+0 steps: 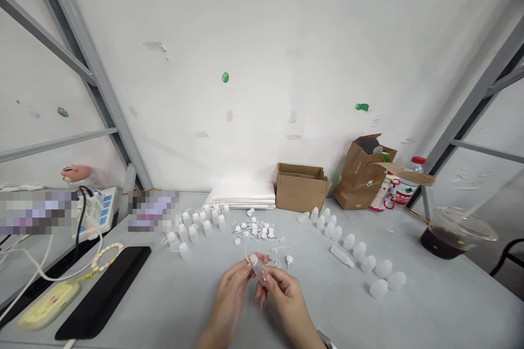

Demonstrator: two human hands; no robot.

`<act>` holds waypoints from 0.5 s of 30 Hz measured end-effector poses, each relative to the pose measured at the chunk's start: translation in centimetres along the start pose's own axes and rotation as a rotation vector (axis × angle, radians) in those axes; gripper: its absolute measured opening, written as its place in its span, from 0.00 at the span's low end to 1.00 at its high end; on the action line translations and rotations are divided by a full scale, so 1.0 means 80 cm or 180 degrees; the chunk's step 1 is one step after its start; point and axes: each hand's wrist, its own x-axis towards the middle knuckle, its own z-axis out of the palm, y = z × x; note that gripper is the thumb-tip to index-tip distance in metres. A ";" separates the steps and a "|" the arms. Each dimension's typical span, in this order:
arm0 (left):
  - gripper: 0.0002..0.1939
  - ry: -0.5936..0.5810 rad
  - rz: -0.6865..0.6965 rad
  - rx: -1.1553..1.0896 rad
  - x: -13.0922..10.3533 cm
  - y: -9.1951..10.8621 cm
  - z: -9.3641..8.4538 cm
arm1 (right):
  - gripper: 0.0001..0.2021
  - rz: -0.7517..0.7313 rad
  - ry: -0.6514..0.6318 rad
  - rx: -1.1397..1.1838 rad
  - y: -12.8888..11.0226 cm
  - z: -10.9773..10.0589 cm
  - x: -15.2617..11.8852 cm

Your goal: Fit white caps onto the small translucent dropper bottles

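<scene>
A small translucent plastic squeeze bottle with a white cap is tilted between my hands, in the middle near the front of the table. My right hand grips the bottle's body between thumb and fingers. At the cap end, my left hand has its fingers closed round the cap; a thin white strap sticks up there. Just beyond lies a loose pile of white caps. Capped bottles stand in rows to the left. Uncapped bottles stand in a slanting row to the right, one bottle lying on its side.
At the back are a white stack, a cardboard box and a brown paper bag. A dark drink in a clear cup stands far right. To the left lie a black pad, a yellow case and a power strip.
</scene>
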 end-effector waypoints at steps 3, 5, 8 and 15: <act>0.13 -0.0026 -0.0008 -0.0017 -0.001 0.001 -0.002 | 0.17 -0.0022 -0.0034 -0.0010 -0.001 0.000 -0.001; 0.13 -0.0081 -0.0041 -0.0055 -0.001 0.000 -0.003 | 0.16 -0.0031 -0.0066 -0.0001 0.000 0.000 -0.001; 0.13 -0.0077 -0.0089 -0.0084 -0.001 0.001 -0.003 | 0.16 -0.0045 -0.0111 0.0033 0.002 -0.001 -0.002; 0.13 0.0133 -0.0080 0.0045 -0.003 0.006 0.007 | 0.14 -0.0068 -0.0107 0.0037 0.002 0.001 -0.003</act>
